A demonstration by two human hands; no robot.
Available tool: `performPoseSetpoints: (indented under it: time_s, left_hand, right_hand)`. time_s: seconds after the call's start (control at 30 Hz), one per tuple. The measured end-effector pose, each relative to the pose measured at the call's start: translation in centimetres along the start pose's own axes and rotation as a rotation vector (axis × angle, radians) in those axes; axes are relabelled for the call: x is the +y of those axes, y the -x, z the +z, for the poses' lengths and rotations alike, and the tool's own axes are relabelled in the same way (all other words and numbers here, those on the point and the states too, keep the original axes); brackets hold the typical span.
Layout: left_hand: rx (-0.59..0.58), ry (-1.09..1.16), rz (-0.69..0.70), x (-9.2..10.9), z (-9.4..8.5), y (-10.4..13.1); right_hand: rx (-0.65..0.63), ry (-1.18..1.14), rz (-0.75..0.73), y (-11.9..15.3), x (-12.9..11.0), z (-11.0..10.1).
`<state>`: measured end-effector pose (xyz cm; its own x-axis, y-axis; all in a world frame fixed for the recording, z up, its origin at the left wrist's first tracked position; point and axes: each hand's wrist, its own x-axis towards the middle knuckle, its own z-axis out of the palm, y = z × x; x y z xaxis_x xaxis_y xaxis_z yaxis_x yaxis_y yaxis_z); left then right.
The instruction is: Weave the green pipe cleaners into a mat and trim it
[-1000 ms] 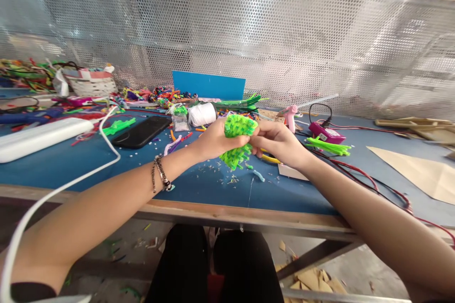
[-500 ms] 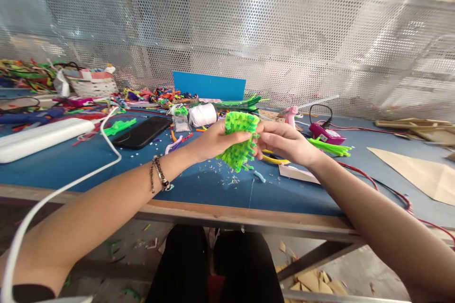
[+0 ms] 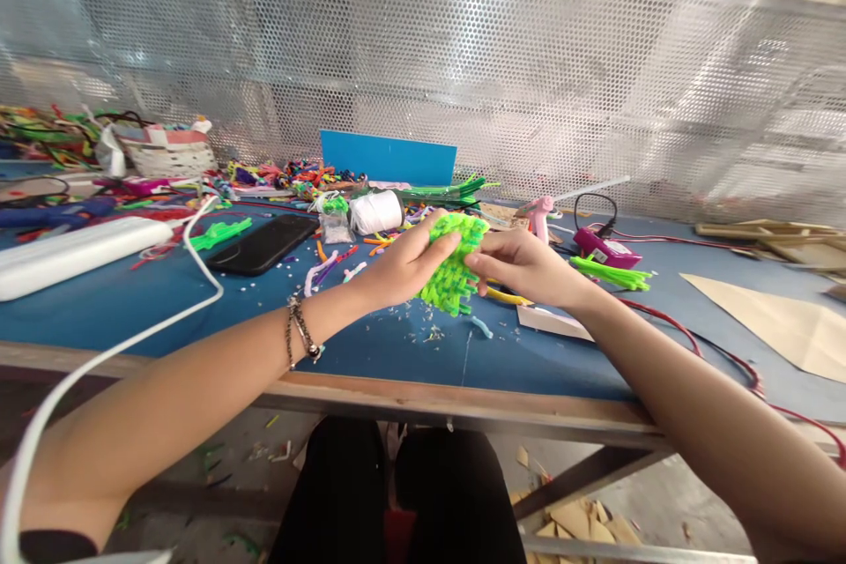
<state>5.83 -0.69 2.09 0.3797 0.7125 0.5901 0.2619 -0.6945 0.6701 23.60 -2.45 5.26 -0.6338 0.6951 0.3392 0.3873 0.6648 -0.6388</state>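
Observation:
A woven piece of bright green pipe cleaners (image 3: 451,273) is held up above the blue table in front of me. My left hand (image 3: 413,260) grips it from the left, thumb across its front face and fingers hidden behind. At its right edge, my right hand (image 3: 522,264) pinches with thumb and index finger, where short pipe-cleaner ends stick out. Below the piece lie a short light-blue pipe-cleaner bit (image 3: 481,327) and scattered fuzz. A yellow pipe cleaner (image 3: 508,296) rests under my right hand.
To the left are a black phone (image 3: 264,245), a white power strip (image 3: 83,256) and its cable. Behind stand a white thread spool (image 3: 376,212) and a blue board (image 3: 389,157). On the right are a pink glue gun (image 3: 540,216), a purple box (image 3: 606,248) and green pipe cleaners (image 3: 612,273).
The green woven piece has tilted, its top leaning right. My left thumb has moved up on it, and my right fingers have closed in on its right edge.

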Motion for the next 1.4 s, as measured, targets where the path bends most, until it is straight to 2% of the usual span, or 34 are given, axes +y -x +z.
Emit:
performPoseSetpoints:
  time_s: [0.1, 0.23, 0.37, 0.43, 0.53, 0.6, 0.73, 0.83, 0.97, 1.17, 1.23, 1.4]
  left_hand:
    - [0.015, -0.061, 0.009, 0.3, 0.3, 0.2]
    - [-0.004, -0.051, 0.023, 0.8, 0.8, 0.5]
    - [0.023, 0.036, -0.036, 1.0, 0.7, 0.5]
    - [-0.065, 0.143, -0.055, 1.0, 0.4, 0.3]
    - [-0.269, 0.235, -0.068, 0.8, 0.1, -0.2]
    - [-0.323, 0.266, -0.078, 0.5, 0.0, -0.4]
    - [-0.259, 0.306, -0.050, 0.1, -0.3, -0.6]
    - [-0.186, 0.211, -0.052, 0.1, -0.5, -0.7]
    - [-0.181, 0.100, -0.040, 0.1, -0.6, -0.7]
    - [-0.113, 0.121, 0.010, 0.5, -0.5, -0.6]
    - [-0.076, 0.091, 0.045, 0.6, -0.5, -0.6]
    - [0.005, -0.037, 0.135, 0.4, -0.5, -0.5]
  right_hand:
    - [0.022, 0.032, -0.044, 0.0, 0.3, 0.3]
    - [0.142, 0.066, -0.137, -0.1, 0.4, 0.8]
    - [0.185, 0.047, -0.159, -0.2, 0.0, 1.0]
    - [0.187, -0.008, -0.137, -0.2, 0.0, 1.0]
    - [0.195, -0.084, -0.059, -0.3, 0.3, 1.0]
    - [0.181, -0.139, -0.031, -0.3, 0.8, 0.8]
    - [0.069, -0.304, -0.044, -0.3, 1.5, -0.1]
    - [0.024, -0.266, -0.064, -0.3, 1.5, -0.7]
    - [0.040, -0.215, -0.069, -0.3, 1.2, -0.8]
    - [-0.045, -0.241, 0.030, -0.3, 1.2, -0.4]
    - [-0.013, -0.238, 0.030, -0.4, 1.2, -0.1]
    - [0.159, -0.250, 0.030, -0.7, 1.1, 0.8]
